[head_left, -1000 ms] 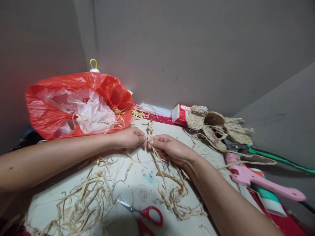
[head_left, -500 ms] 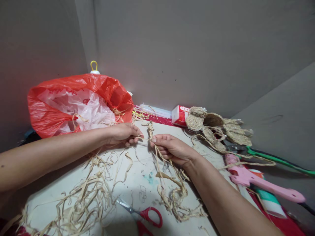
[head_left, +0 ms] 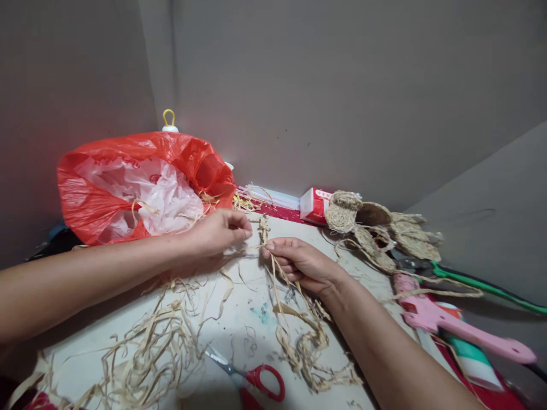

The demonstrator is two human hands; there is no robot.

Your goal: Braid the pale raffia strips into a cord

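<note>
My right hand [head_left: 297, 263] pinches a knotted cord of pale raffia [head_left: 264, 226] between thumb and fingers, its loose ends trailing down under the palm. My left hand [head_left: 220, 230] is closed in a pinch on a thin raffia strand [head_left: 252, 249] that runs across to the cord, just left of my right thumb. Both hands hover over a white board [head_left: 248, 319] strewn with raffia. A loose heap of raffia strips [head_left: 149, 347] lies under my left forearm, and a tangled bunch [head_left: 305, 347] lies below my right wrist.
A red plastic bag [head_left: 141, 182] with white plastic inside lies at the back left. Red-handled scissors [head_left: 256, 378] rest near the front edge. Woven raffia pieces [head_left: 371, 225], a red and white box [head_left: 314, 205], a pink tool [head_left: 453, 324] and a green-handled tool [head_left: 478, 285] lie at the right.
My left hand has lifted a little and drawn its strand leftward away from the cord. My right hand keeps its pinch, almost still. The camera has shifted slightly.
</note>
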